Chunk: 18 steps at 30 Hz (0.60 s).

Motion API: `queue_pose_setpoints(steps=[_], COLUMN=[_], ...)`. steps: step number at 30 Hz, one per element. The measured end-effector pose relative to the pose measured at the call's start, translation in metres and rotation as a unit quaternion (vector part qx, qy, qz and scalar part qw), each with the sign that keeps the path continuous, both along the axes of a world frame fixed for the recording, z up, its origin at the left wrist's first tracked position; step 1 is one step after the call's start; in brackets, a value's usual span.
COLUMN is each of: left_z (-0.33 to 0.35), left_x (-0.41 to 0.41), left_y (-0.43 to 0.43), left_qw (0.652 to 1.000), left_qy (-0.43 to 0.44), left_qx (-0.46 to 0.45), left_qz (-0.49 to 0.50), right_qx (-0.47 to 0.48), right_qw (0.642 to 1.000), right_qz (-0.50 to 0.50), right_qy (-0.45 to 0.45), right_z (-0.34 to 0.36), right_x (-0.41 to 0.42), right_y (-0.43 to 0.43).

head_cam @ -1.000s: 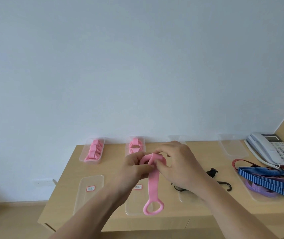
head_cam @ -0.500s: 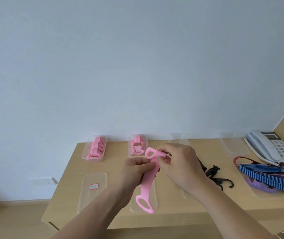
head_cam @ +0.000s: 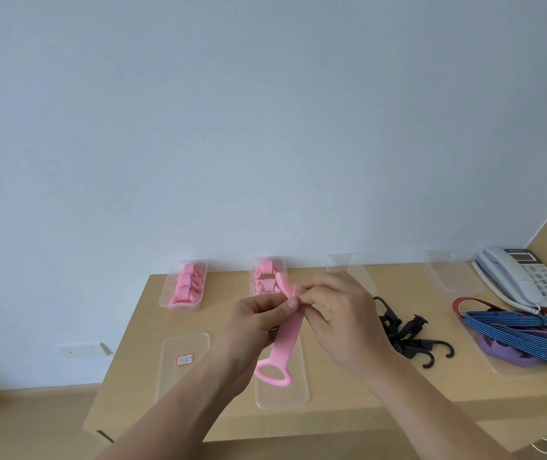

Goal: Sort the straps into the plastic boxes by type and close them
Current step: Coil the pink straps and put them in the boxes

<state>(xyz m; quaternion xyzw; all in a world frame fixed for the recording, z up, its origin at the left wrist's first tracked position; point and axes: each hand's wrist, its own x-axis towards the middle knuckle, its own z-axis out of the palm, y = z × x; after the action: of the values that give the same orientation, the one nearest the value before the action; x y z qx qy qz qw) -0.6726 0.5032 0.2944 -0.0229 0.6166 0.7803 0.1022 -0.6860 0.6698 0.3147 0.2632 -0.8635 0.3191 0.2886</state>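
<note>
Both hands — left hand (head_cam: 258,322), right hand (head_cam: 338,313) — pinch the pink strap (head_cam: 287,333) at its top; its long axis hangs down-left toward the person.

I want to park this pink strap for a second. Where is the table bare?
Bare wood lies between the black hooks and the blue straps, running back between the two empty boxes and forward to the table's front edge. A narrow strip separates the labelled lid from the left box of pink straps. The right end is crowded with straps and the telephone.
</note>
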Motion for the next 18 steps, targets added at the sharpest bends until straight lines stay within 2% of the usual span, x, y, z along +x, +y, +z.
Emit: queue_pose_setpoints(steps=[5,10,15,18], left_z=[-0.006,-0.009,-0.01,-0.011], left_x=[-0.004,-0.006,-0.006,-0.005], left_y=[-0.007,-0.009,-0.008,-0.007], left_qw=[1.0,1.0,1.0,0.999], left_qy=[0.01,0.009,0.013,0.003], left_qx=[0.01,0.02,0.019,0.032], left_qz=[0.006,-0.001,-0.019,-0.022], right_qx=[0.015,-0.053,-0.002,-0.003], right_qw=[1.0,0.995,0.984,0.983], right_qz=[0.021,0.025,0.036,0.019], right_qy=[0.002,-0.077,-0.177,-0.182], right_z=[-0.001,0.006,0.004,0.004], right_x=[0.004,0.001,0.0,-0.001], right_y=[-0.004,-0.001,0.003,0.005])
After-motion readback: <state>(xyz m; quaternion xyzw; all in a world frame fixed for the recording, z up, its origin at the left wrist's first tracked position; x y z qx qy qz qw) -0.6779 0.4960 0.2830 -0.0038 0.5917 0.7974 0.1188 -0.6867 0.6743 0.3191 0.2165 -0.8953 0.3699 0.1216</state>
